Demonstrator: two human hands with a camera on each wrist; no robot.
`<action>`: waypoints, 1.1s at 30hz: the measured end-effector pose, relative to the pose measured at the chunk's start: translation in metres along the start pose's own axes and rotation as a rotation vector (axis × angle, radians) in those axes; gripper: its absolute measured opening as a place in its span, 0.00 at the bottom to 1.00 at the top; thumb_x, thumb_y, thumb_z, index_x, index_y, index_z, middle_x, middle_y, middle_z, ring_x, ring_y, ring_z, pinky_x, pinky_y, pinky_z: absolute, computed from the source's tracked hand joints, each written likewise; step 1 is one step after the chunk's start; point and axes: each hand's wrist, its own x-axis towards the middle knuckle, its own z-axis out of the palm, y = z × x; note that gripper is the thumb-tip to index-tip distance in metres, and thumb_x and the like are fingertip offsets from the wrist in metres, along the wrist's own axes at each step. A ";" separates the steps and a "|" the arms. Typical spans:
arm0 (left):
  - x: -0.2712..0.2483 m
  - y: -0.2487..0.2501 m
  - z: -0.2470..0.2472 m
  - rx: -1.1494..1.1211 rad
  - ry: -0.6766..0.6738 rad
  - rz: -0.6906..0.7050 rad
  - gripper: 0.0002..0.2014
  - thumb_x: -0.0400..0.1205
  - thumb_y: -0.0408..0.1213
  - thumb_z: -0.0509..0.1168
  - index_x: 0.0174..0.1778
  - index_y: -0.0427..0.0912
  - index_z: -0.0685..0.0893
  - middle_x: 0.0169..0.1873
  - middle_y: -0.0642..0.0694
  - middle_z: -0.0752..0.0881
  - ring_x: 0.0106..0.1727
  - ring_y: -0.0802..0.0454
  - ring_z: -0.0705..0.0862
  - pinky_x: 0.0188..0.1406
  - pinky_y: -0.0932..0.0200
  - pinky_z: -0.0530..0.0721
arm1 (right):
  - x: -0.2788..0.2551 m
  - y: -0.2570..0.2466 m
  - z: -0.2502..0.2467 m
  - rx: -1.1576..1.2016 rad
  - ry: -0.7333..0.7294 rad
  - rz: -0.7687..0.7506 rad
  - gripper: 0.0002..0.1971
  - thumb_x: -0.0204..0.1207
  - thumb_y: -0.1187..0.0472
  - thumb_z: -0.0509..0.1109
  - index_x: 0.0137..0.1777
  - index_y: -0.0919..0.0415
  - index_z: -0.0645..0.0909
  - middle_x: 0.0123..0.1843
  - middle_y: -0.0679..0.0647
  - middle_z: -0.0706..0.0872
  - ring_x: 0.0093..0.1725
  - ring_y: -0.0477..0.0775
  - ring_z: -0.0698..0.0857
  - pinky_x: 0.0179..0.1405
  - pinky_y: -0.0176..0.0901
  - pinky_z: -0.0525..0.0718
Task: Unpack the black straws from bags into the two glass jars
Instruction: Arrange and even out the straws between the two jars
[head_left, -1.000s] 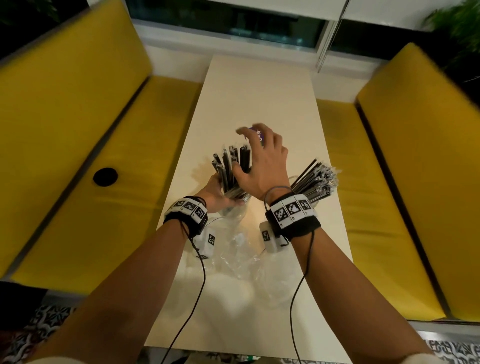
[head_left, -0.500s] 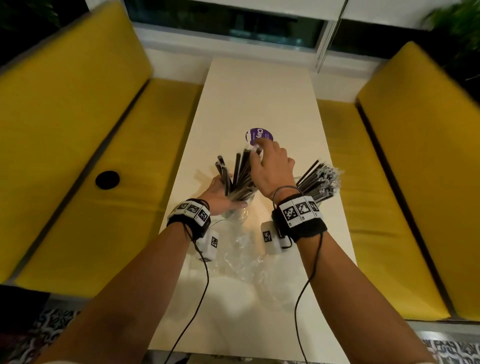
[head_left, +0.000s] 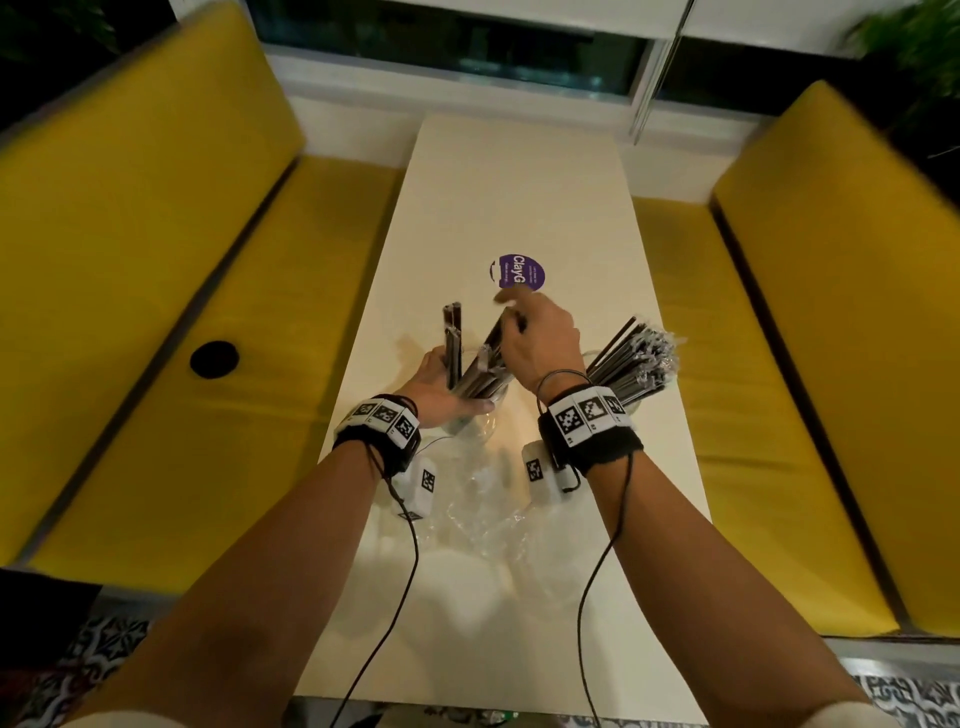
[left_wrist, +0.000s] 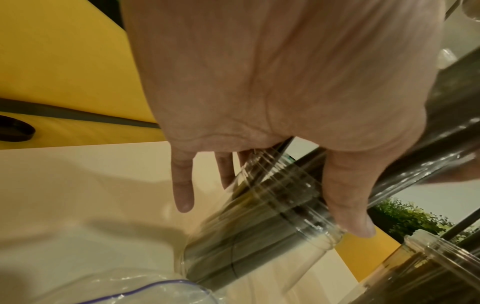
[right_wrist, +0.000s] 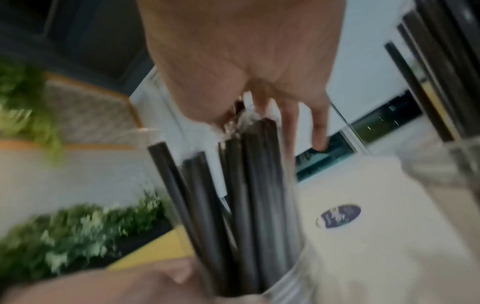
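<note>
Now L hand holds the jar w/ fingers curled; R hand pinches straw tops over it on counter.

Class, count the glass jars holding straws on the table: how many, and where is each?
2. One jar sits under the left hand, mid-table; the other jar stands to its right, behind the right hand's wrist. None seem hidden.
</note>
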 end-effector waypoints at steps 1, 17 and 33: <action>0.000 -0.001 0.000 -0.014 0.005 0.000 0.57 0.66 0.63 0.82 0.89 0.51 0.63 0.83 0.48 0.65 0.86 0.43 0.69 0.86 0.43 0.68 | -0.001 0.000 0.002 -0.076 -0.085 0.006 0.15 0.86 0.55 0.61 0.65 0.48 0.87 0.67 0.53 0.88 0.64 0.61 0.85 0.67 0.60 0.78; 0.003 -0.006 0.003 -0.148 0.013 -0.001 0.54 0.73 0.47 0.86 0.89 0.47 0.58 0.86 0.45 0.64 0.85 0.44 0.70 0.84 0.46 0.72 | 0.006 -0.011 0.000 -0.176 0.085 -0.294 0.12 0.82 0.63 0.66 0.56 0.53 0.90 0.57 0.45 0.92 0.60 0.52 0.87 0.78 0.59 0.70; 0.003 -0.008 0.007 -0.173 0.040 0.005 0.58 0.69 0.49 0.87 0.89 0.50 0.57 0.87 0.46 0.62 0.86 0.44 0.68 0.86 0.39 0.71 | -0.015 -0.004 0.009 -0.236 -0.098 -0.177 0.33 0.78 0.56 0.70 0.85 0.52 0.69 0.89 0.54 0.65 0.86 0.66 0.63 0.80 0.68 0.71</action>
